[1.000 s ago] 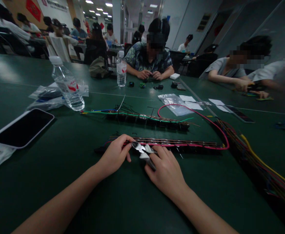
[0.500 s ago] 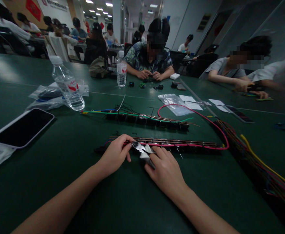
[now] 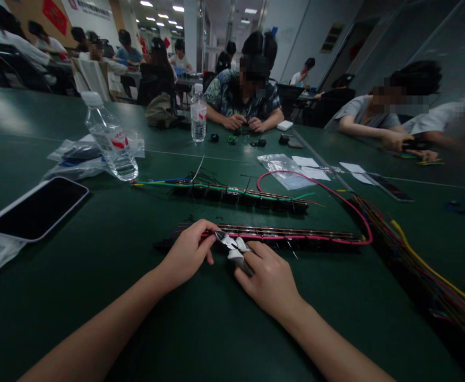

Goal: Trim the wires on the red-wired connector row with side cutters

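Head view: dark green bench (image 3: 97, 297) fills frame, open workroom behind with ceiling lights, other people seated along far edge. Right hand (image 3: 270, 278) wrapped around cutters (image 3: 232, 246) near front edge, blades pointing left at near wire strip (image 3: 280, 233). Left hand (image 3: 187, 252) pinches strip's left end, fingers narrow, touching cutter tip. 2nd wire strip (image 3: 240, 193) lies parallel behind. Phone (image 3: 37, 208) at left edge; water bottle (image 3: 111, 140) beyond it. Loose wire bundle (image 3: 415, 254) along right edge.
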